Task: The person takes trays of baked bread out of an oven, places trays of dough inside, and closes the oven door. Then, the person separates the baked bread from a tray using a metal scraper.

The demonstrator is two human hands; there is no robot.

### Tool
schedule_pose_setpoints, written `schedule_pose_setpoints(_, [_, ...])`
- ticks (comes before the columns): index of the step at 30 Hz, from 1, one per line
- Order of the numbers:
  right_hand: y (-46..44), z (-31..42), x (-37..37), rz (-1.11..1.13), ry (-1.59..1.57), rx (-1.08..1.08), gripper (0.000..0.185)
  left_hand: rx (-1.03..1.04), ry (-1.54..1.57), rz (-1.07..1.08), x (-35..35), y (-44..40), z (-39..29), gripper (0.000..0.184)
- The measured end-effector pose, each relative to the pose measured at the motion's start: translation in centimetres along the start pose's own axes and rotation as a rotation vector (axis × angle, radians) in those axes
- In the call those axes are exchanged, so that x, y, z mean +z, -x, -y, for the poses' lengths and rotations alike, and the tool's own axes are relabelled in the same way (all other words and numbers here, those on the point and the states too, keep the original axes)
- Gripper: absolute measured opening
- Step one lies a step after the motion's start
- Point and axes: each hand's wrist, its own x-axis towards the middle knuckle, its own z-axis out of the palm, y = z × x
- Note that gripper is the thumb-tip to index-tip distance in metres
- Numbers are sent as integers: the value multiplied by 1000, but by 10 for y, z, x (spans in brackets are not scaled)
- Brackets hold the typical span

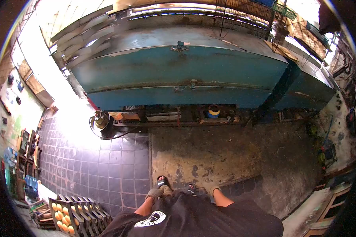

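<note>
My left hand (154, 193) hangs low beside my leg, in what looks like a grey-beige glove. On the other side my right hand (213, 191) is down too, in a similar glove and partly hidden by my dark shirt. Neither hand touches any object that I can make out, and the fingers of both are too small and unclear to read. In front of me stands a long blue-green metal cabinet (178, 71) with a latch (180, 46) on its upper edge. Blurred metal trays (85, 37) are stacked at its left end.
A gas cylinder (101, 120) stands on the tiled floor (95, 166) at the cabinet's left. Beneath the cabinet, a low shelf holds a round yellow-and-blue item (213, 113). At lower left is a dark rack (89, 211) with round yellow-orange items (63, 216).
</note>
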Motion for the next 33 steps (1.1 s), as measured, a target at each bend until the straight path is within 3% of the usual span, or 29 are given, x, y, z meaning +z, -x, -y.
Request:
schedule_pose_setpoints(1, [-25,-26,44,-153,69,-19,59,22,-4,-23,1,-3,0,53])
schedule_pose_setpoints(4, [83,78,-66,150,-102,102,44,95,9,-61,3,-9,7,51])
schedule_pose_setpoints(7, [93,85,-83,270,122,-58,41,177,-5,-81,11,-38,29,51])
schedule_pose_setpoints(11, [114,87,-105,244,96,-164,39,136,51,-50,8,-23,24,53])
schedule_pose_setpoints(13, [95,66,-95,318,151,-73,59,140,0,-67,3,-5,9,55])
schedule_pose_setpoints(17, [84,37,-82,245,108,-100,60,118,-101,-192,4,-13,6,65])
schedule_pose_setpoints(20, [75,19,-66,268,-265,149,66,62,-83,-222,-7,25,-24,74])
schedule_pose_setpoints(29, [123,74,-117,170,-24,370,72,-17,-95,-204,-26,79,-65,85])
schedule_pose_setpoints(33, [136,86,-131,42,-36,472,68,-48,-137,-224,-13,56,-55,77])
